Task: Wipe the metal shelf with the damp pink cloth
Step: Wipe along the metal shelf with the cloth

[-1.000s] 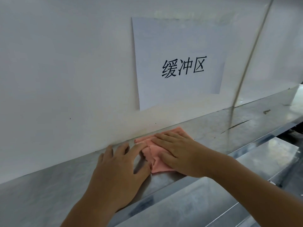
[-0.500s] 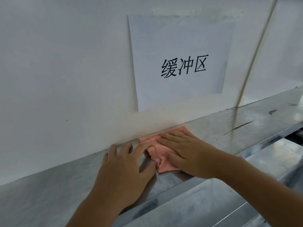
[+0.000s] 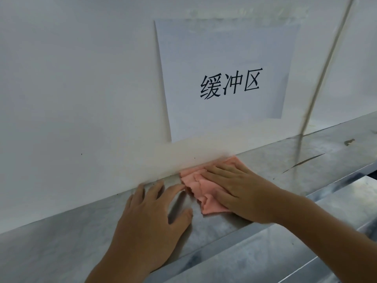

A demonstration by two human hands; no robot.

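Your right hand [image 3: 242, 193] has carried the pink cloth [image 3: 201, 189] further along the metal shelf [image 3: 51, 246] since the earlier frames: a second ago your left index fingertip overlapped the cloth's edge, and now that fingertip only just reaches it, with bare metal showing between your left thumb and the cloth. The cloth is also more bunched and wrinkled under your palm than it was. The view has shifted as well; the paper sign [image 3: 224, 78] sits slightly lower and further from the frame's top edge than before.

Grip: your right hand lies flat on the cloth, fingers extended and close together, pressing it down against the shelf rather than pinching it. Your left hand [image 3: 151, 217] rests palm-down on bare metal, fingers spread, holding nothing.

Location of the cloth: on the shelf top, directly below the sign's lower edge, its far corner touching the white wall [image 3: 71, 88] where wall meets shelf.

Count: one cloth, two hands, one sign bearing three printed characters, one thin cord [image 3: 324, 66] hanging past the sign's far side down to the shelf. Beyond the cord the shelf carries one dark streak [image 3: 304, 162] and one small dark spot [image 3: 349, 142]. A second, lower metal surface [image 3: 265, 256] runs below the shelf's front edge.
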